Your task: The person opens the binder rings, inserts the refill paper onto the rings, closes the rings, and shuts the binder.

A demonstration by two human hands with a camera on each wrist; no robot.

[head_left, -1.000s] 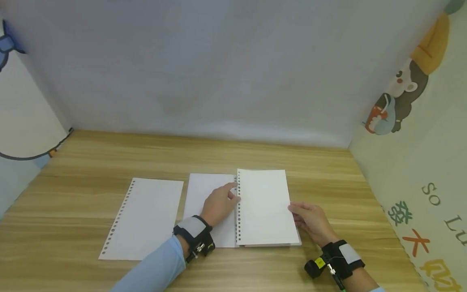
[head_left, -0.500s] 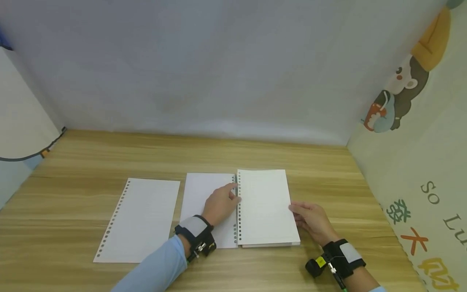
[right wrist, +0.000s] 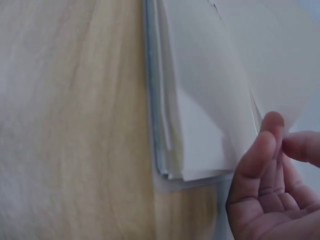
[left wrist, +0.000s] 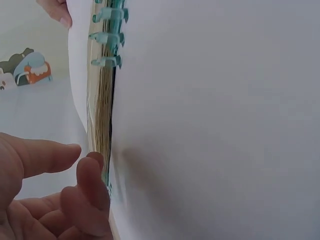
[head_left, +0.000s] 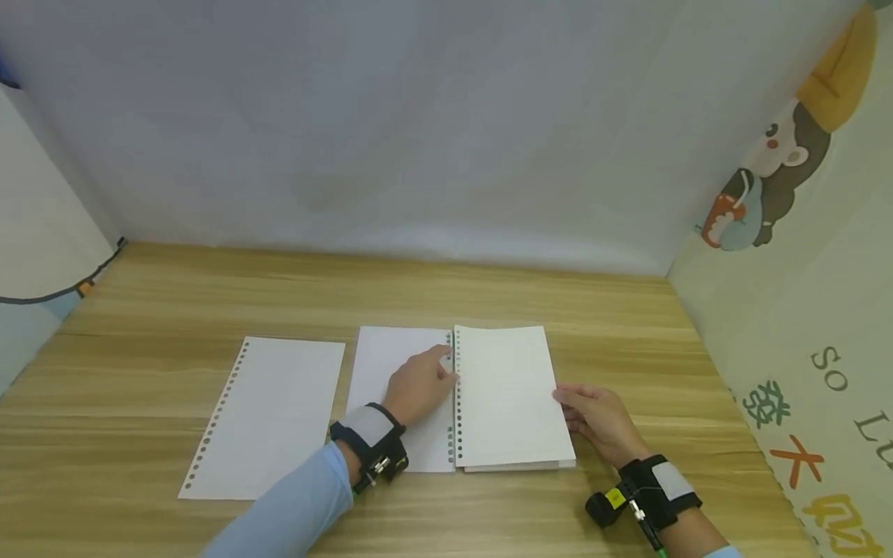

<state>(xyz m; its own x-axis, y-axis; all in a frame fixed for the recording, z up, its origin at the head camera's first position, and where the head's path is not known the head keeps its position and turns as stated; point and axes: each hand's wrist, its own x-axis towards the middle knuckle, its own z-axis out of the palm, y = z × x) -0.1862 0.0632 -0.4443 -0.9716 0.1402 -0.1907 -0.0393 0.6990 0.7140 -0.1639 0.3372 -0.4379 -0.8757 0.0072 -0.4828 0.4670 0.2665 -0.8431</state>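
Note:
A loose-leaf notebook lies open on the table, its blank left side (head_left: 380,353) flat. A row of teal binder rings (left wrist: 107,37) runs along its spine. On the right, a punched sheet of paper (head_left: 502,387) lies over the stack of pages (right wrist: 165,100), its holes beside the rings. My left hand (head_left: 418,387) is at the spine, index finger and thumb near the rings and holed edge; in the left wrist view a gap shows between them. My right hand (head_left: 600,422) pinches the sheet's right edge between thumb and fingers, lifting it slightly off the pages.
Another punched sheet of loose-leaf paper (head_left: 272,411) lies on the wooden table (head_left: 174,302) to the left. A pale cloth backdrop (head_left: 405,139) rises behind the table. A wall covering with cartoon drawings (head_left: 781,310) stands along the right side.
Both hands keep nearly the same place at the spine and the sheet's right edge. The sheet's holed edge sits slightly closer to the rings' line; the head view has shifted a little.

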